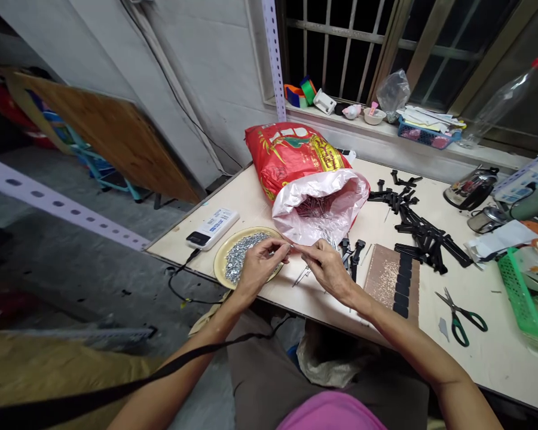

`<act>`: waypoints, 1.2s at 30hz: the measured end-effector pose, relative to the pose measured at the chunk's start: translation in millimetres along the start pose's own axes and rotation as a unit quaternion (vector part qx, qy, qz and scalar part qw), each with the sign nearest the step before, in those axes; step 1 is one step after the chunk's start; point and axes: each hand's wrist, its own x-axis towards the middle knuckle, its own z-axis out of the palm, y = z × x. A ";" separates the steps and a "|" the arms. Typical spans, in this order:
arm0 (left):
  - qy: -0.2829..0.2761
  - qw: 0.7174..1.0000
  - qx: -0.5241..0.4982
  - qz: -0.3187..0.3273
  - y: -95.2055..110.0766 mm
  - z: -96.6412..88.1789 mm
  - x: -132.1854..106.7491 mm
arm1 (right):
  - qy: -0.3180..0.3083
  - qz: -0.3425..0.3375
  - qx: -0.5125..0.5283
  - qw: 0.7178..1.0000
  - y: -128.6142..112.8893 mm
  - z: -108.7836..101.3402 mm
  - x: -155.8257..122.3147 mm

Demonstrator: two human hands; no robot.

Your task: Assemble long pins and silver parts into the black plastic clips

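Observation:
My left hand [263, 261] is closed in a pinch above the right edge of a yellowish plate [219, 272], which is filled with small shiny metal pieces [238, 255]. Its fingertips almost meet those of my right hand [327, 266], also pinched. Whatever sits between the fingertips is too small to make out. Beyond my hands lies a red sack [282, 158] with its white mouth [291, 209] turned toward me. Thin metal pins [316, 206] show inside it, and some spill out near my right hand. Black clip-like parts [356, 257] rest just beside that hand.
A white power bank [217, 226] with a cable lies left of the sack. Rightward are more black parts [424, 233], a brown board with black squares [383, 278], green-handled scissors [459, 316], a metal cup [486, 220] and a green basket [520, 298]. The table's front edge is near my lap.

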 end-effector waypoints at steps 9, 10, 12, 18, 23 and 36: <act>-0.014 0.999 0.023 0.023 7.9 18.3 -0.6 | 0.025 0.008 0.002 1.000 3.8 -11.8 -14.4; -0.008 0.999 0.024 0.025 8.8 20.0 -0.7 | 0.034 0.009 0.007 0.999 3.7 -13.1 -15.9; -0.004 0.999 0.032 0.029 10.4 23.2 -1.1 | 0.045 0.008 0.017 0.999 3.8 -15.8 -18.4; -0.032 0.996 0.062 0.049 11.1 31.0 -4.3 | 0.048 0.018 0.029 0.998 11.6 -19.1 -25.7; -0.041 0.995 0.066 0.057 12.0 37.1 -6.3 | 0.066 0.020 0.033 0.997 14.9 -19.4 -33.4; -0.072 0.996 0.042 0.015 13.3 45.4 -9.8 | 0.078 0.039 0.016 0.996 13.1 -26.0 -44.0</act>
